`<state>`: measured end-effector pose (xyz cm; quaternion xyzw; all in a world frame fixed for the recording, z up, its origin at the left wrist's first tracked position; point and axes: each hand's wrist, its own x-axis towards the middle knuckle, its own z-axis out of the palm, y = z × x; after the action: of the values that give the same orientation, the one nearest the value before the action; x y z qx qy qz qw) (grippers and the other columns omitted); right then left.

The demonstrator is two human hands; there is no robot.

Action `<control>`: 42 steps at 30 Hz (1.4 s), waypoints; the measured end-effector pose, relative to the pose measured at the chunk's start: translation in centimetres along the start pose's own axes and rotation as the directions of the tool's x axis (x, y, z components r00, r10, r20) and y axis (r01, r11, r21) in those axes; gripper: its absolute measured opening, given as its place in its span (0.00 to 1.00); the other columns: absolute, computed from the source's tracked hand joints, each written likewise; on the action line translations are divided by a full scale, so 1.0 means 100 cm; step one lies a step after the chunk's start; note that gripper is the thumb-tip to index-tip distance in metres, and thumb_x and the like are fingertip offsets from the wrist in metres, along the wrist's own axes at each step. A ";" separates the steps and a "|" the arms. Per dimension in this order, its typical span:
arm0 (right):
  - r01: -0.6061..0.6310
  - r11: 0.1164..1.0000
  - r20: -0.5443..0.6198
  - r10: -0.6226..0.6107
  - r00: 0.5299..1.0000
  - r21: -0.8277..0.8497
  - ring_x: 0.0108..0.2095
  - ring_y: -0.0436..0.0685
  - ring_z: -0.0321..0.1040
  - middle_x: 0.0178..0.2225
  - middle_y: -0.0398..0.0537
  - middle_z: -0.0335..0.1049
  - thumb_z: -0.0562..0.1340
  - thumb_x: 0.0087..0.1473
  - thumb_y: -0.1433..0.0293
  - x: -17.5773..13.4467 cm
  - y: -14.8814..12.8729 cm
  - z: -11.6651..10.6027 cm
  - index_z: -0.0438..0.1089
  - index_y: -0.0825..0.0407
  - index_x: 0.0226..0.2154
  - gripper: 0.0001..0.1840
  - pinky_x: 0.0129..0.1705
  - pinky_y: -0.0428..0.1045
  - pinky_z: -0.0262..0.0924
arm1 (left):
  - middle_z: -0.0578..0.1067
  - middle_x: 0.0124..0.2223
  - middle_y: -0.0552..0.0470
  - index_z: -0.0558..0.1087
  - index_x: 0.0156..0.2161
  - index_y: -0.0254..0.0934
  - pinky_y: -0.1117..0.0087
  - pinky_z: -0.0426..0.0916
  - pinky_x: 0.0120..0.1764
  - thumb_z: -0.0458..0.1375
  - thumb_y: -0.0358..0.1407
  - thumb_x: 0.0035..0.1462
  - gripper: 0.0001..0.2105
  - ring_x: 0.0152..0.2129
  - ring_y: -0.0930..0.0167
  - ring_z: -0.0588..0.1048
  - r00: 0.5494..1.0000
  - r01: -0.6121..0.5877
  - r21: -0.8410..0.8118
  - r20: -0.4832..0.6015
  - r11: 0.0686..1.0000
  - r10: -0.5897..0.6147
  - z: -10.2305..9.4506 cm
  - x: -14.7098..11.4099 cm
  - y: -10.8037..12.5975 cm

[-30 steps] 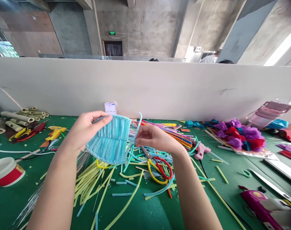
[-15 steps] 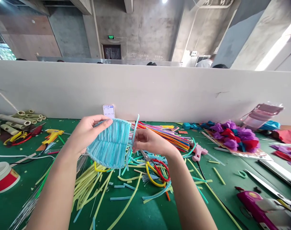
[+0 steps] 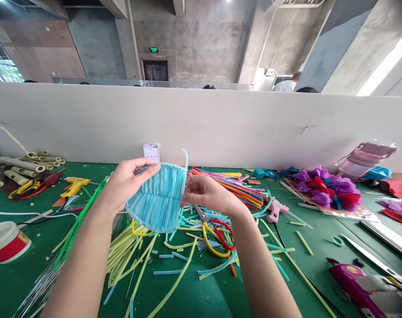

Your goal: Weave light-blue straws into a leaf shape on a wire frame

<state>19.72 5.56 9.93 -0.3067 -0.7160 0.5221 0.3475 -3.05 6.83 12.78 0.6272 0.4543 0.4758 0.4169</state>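
Observation:
A ribbed light-blue panel [image 3: 159,198] of fuzzy strips side by side, like pipe cleaners, is held up above the table. My left hand [image 3: 131,181] grips its upper left edge, thumb in front and fingers behind. At the right edge, my right hand [image 3: 204,192] is closed in a pinch, its fingertips partly hidden by the panel. A loose light-blue strip [image 3: 185,158] runs along that edge and sticks up past the top; the fingers seem to hold it there. Thin wire curves near the right fingertips.
Below lie yellow-green strips [image 3: 128,256] and scissors with red and yellow handles [image 3: 207,234]. A pink glue gun [image 3: 276,210] and purple-red paper flowers [image 3: 329,185] are right; a yellow glue gun [image 3: 74,186] and paper cup [image 3: 7,243] left. A phone [image 3: 151,153] leans on the partition [image 3: 201,119].
The loose light-blue strip has come in against the panel's right edge, its lower part now behind the panel. The panel and left hand have shifted slightly right in view.

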 end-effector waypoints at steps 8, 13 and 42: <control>0.033 0.998 -0.023 -0.032 0.999 0.047 0.35 0.54 0.76 0.32 0.46 0.78 0.70 0.49 0.65 0.001 0.003 -0.002 0.71 0.53 0.37 0.13 0.40 0.51 0.70 | 0.79 0.32 0.50 0.79 0.38 0.38 0.73 0.70 0.28 0.66 0.49 0.48 0.17 0.26 0.69 0.75 0.997 -0.041 -0.097 -0.074 0.994 0.034 -0.002 0.000 0.002; 0.168 0.974 -0.384 -0.100 0.918 0.150 0.34 0.53 0.76 0.31 0.45 0.78 0.70 0.49 0.64 0.004 -0.003 -0.001 0.73 0.52 0.33 0.11 0.41 0.50 0.70 | 0.81 0.37 0.49 0.78 0.41 0.40 0.72 0.73 0.34 0.56 0.53 0.58 0.19 0.32 0.69 0.77 0.995 -0.099 -0.391 -0.057 0.915 0.083 -0.004 0.007 -0.004; 0.238 0.952 -0.598 -0.077 0.797 0.195 0.32 0.53 0.75 0.28 0.46 0.78 0.69 0.49 0.58 0.013 0.002 0.015 0.74 0.52 0.28 0.14 0.38 0.47 0.66 | 0.83 0.36 0.47 0.80 0.36 0.35 0.66 0.76 0.38 0.71 0.39 0.44 0.14 0.32 0.64 0.80 0.999 -0.040 -0.310 -0.044 0.950 0.028 0.048 0.002 -0.012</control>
<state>17.73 5.85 9.68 -0.3427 -0.5229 0.4608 0.6300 1.41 6.86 10.71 0.5521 0.3710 0.5607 0.4931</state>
